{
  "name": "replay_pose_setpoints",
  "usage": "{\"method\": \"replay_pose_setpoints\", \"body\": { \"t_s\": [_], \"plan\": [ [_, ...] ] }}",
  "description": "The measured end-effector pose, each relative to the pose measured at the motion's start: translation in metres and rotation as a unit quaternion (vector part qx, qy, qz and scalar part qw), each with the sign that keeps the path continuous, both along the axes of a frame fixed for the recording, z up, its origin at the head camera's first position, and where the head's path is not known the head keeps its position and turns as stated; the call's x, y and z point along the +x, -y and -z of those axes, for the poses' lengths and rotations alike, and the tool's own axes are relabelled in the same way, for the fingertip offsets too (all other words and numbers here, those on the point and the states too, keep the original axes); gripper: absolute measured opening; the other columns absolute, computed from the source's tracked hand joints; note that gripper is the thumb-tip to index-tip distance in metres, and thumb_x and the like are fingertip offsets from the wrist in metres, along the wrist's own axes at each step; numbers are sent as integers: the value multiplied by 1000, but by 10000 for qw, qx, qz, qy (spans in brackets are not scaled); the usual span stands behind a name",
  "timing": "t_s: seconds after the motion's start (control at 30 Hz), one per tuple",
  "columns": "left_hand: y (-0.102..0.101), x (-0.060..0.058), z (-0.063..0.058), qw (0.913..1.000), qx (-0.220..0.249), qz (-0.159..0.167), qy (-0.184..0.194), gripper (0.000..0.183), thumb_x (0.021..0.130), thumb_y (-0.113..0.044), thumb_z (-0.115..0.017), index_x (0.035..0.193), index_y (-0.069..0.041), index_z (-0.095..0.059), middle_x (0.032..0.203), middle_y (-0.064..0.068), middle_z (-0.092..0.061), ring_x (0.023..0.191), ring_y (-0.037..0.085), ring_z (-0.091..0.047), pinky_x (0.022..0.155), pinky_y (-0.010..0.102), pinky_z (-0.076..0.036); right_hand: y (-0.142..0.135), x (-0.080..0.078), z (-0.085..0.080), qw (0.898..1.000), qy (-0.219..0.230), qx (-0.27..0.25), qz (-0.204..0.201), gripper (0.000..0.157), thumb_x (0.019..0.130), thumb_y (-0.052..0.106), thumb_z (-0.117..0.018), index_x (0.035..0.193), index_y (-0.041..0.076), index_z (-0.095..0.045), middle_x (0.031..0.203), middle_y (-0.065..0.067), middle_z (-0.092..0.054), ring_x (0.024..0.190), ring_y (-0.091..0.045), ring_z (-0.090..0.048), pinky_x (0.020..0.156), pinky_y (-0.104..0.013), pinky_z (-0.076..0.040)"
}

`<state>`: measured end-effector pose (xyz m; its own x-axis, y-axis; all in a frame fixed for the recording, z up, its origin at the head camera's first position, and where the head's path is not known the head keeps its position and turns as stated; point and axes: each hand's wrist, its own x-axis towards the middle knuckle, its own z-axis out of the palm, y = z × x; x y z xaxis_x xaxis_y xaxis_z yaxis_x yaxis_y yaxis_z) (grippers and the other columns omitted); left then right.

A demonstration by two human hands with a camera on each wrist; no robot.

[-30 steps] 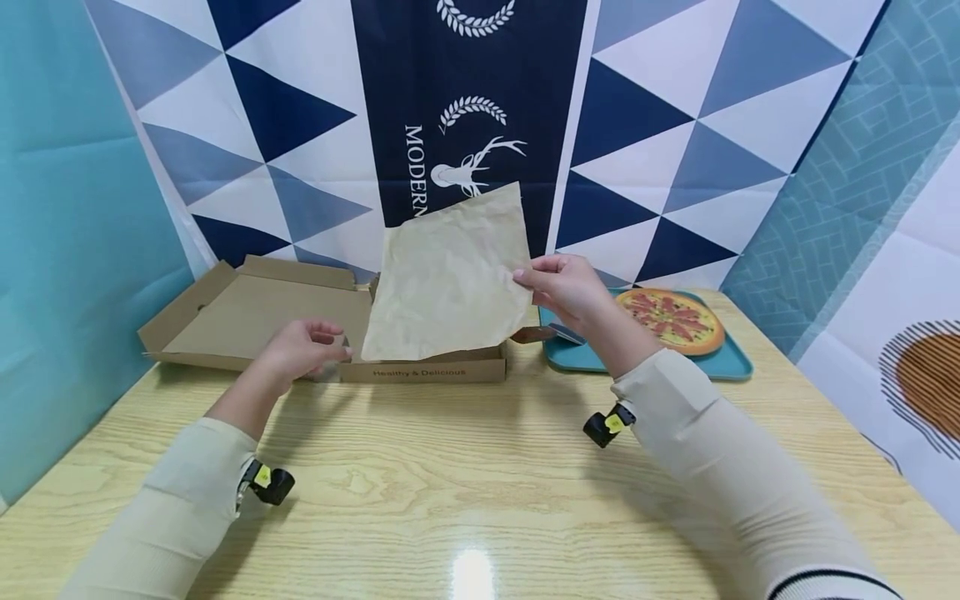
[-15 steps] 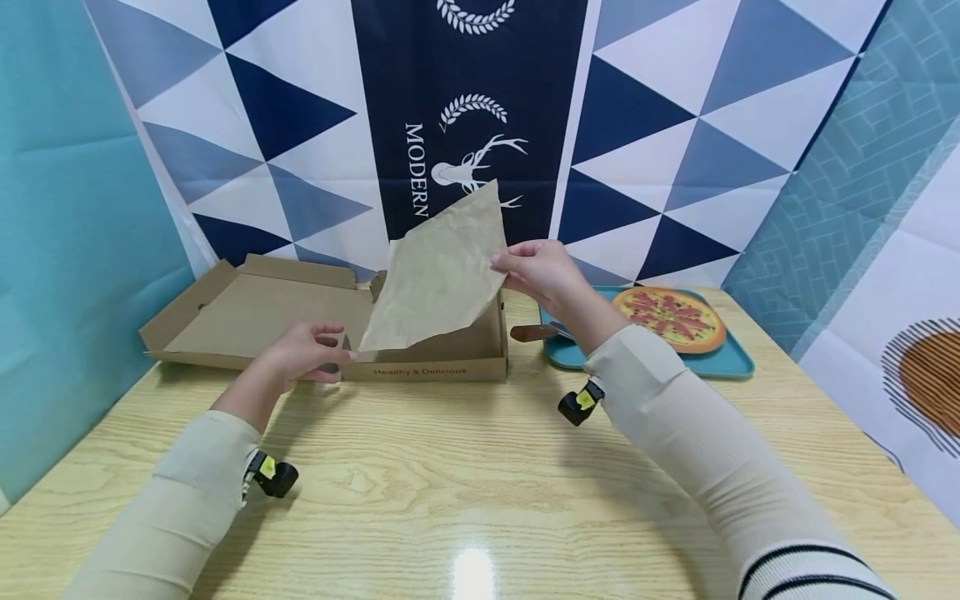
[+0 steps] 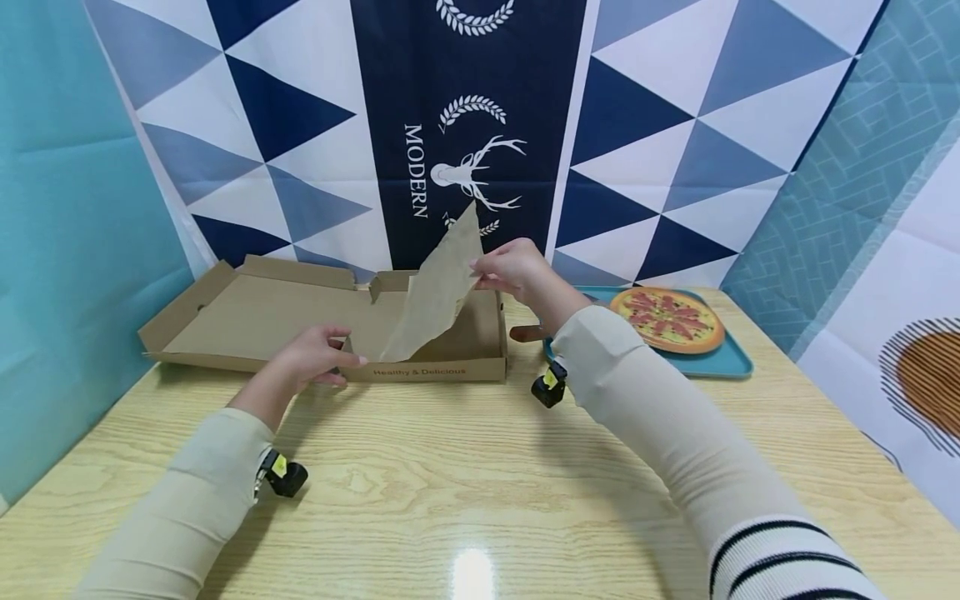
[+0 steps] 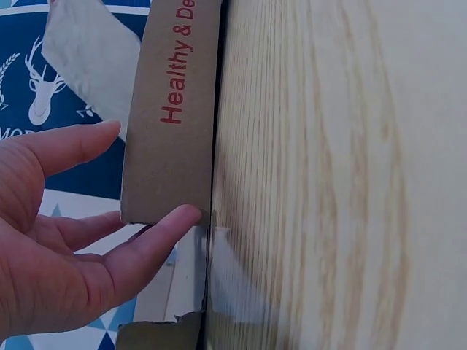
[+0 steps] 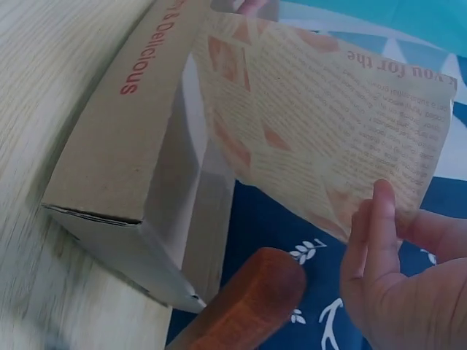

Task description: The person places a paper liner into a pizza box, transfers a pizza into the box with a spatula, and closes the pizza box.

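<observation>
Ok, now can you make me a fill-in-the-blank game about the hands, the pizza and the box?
1. The person's ____ hand pinches the sheet of printed paper.
2. The front of the cardboard pizza box says "Healthy & ____".
3. The box's lid is not shut but ____.
4. The pizza on the teal tray is not square but ____.

Missing words: right; Delicious; open; round.
</observation>
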<state>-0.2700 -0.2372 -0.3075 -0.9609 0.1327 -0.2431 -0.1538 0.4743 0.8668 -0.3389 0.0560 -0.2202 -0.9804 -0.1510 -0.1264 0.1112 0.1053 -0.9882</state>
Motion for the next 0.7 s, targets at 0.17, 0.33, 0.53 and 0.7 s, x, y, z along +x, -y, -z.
{"method": "replay_pose_setpoints", "body": {
  "t_s": [0.17, 0.33, 0.53, 0.7],
  "plan": [
    [-1, -1, 1, 9999, -121, -68, -33, 78, 93, -8, -66, 151, 7, -17, 149, 35, -24, 102, 30, -60, 74, 31, -57, 7, -8, 6, 9993, 173, 313, -59, 21, 89, -7, -63, 108, -17, -62, 102, -18, -61, 71, -16, -62, 84, -33, -55],
    [-2, -2, 2, 9999, -116, -112, -41, 77, 93, -7, -65, 151, 7, -16, 149, 36, -23, 107, 33, -59, 77, 32, -57, 11, -13, 12, 9971, 186, 701, -209, 11, 84, -13, -65, 95, -15, -63, 95, -19, -62, 71, -18, -63, 86, -36, -54],
    [-2, -3, 3, 9997, -149, -151, -78, 76, 93, -6, -64, 151, 7, -17, 149, 36, -23, 110, 35, -58, 80, 33, -56, 15, -20, 16, 9840, 294, 1664, -572, 11, 82, -15, -67, 91, -13, -63, 97, -20, -63, 66, -18, -64, 75, -31, -57],
    [-3, -3, 5, 9997, -144, -203, -77, 76, 93, -5, -65, 151, 6, -18, 148, 35, -25, 108, 34, -59, 81, 34, -56, 15, -27, 18, 9701, 445, 2260, -767, 34, 82, -14, -68, 114, -17, -58, 114, -25, -62, 72, -21, -69, 75, -30, -57]
  ]
}}
